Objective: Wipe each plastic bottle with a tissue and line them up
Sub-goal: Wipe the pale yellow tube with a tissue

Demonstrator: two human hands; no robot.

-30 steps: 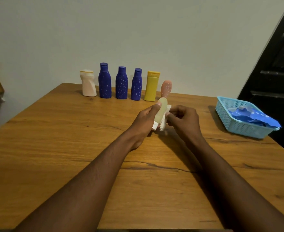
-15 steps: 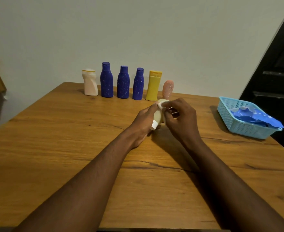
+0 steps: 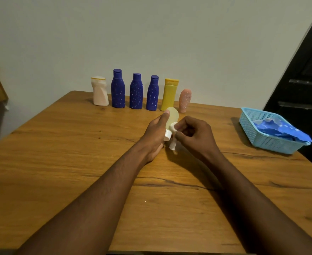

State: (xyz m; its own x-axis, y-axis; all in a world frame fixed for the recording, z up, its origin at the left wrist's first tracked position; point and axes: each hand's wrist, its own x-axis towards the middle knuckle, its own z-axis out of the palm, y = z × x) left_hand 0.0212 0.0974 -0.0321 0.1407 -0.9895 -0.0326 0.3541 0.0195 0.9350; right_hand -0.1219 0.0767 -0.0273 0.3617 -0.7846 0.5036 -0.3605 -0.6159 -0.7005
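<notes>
From my remote seat I see both hands raised a little over the middle of the wooden counter (image 3: pixel 59 144). The left hand (image 3: pixel 157 133) grips a pale yellow bottle (image 3: pixel 172 115), thumb curled up along its side. The bottle is tilted, with its white cap (image 3: pixel 167 135) pointing down toward me and its rounded end up. The right hand (image 3: pixel 195 133) is curled, its fingertips pinching a white tissue (image 3: pixel 174 126) against the bottle just above the cap, and a twisted tail of the tissue hangs below.

Six bottles stand upright in a row at the far edge of the counter, close to the wall (image 3: pixel 206 52). From left to right they are a cream bottle (image 3: pixel 100 92), a tall blue bottle (image 3: pixel 118 89), a second blue bottle (image 3: pixel 136 92), a third blue bottle (image 3: pixel 153 93), a yellow tube (image 3: pixel 169 94) and a small pink bottle (image 3: pixel 185 100). The held bottle sits in front of the yellow tube and the pink one, apart from the row.

Well off to the right, a light blue basket (image 3: pixel 267 142) rests near the counter's edge, holding crumpled blue material (image 3: pixel 280 127) — what it is, I cannot tell.
</notes>
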